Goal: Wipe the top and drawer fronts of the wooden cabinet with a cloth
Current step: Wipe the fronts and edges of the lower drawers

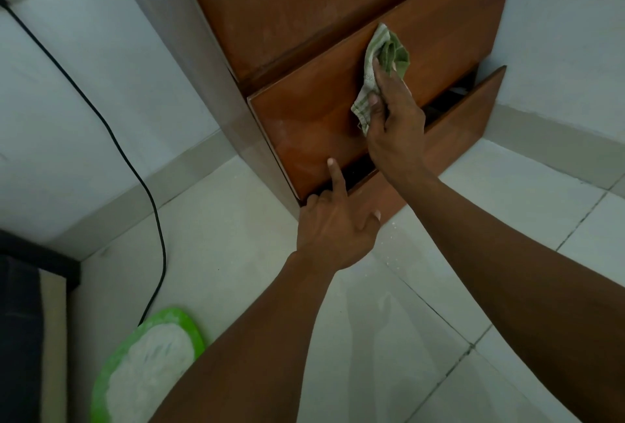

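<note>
Our right hand (pixel 395 125) grips the bunched green-checked cloth (pixel 382 53) against the reddish-brown wooden drawer front (pixel 304 125), whose length runs down-left toward our left hand (pixel 334 233), forefinger outstretched.

cabinet (pixel 321 9): reddish-brown wood, smooth, semi-glossy
cloth (pixel 382 60): soft woven fabric, green-and-white check, matt
floor (pixel 507 253): pale tiles, slight sheen
</note>
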A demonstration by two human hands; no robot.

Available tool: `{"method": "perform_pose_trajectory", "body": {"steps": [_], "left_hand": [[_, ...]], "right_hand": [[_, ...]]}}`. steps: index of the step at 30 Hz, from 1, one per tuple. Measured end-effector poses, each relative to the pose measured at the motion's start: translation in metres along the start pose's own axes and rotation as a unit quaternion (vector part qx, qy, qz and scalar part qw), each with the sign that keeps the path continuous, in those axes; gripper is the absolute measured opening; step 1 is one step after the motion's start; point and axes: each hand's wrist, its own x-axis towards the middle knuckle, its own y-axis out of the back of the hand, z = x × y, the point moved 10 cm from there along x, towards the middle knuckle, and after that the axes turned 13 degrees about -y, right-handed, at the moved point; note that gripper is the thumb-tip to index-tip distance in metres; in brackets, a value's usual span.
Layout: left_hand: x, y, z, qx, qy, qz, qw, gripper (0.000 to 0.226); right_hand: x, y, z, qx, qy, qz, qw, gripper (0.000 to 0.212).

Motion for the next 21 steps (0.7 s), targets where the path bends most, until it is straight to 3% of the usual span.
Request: {"method": "perform_pose_trajectory", "body": {"steps": [9,14,17,21], "left_hand": [[0.013,-0.011,0.004,0.073,-0.013,-0.036,0.997,0.115],[-0.007,-0.008,-0.004,0.018,-0.032,-0.009,0.999,0.107],[-0.037,-0.005,-0.012,0.038,-0.059,0.037,0.997,0.093],[-0.057,-0.023,-0.016,0.065,-0.081,-0.027,0.994,0.085]], "right_hand": [[0.004,0.004,0.004,0.003,0.008,-0.018,1.000,0.041],[-0.005,0.015,0.010,-0.029,0.052,-0.053,0.997,0.038],[-0.054,-0.004,0.020,-0.057,0.111,-0.154,0.980,0.045],[-0.122,-0.037,0.043,-0.201,0.180,-0.265,0.926,0.048]]}}
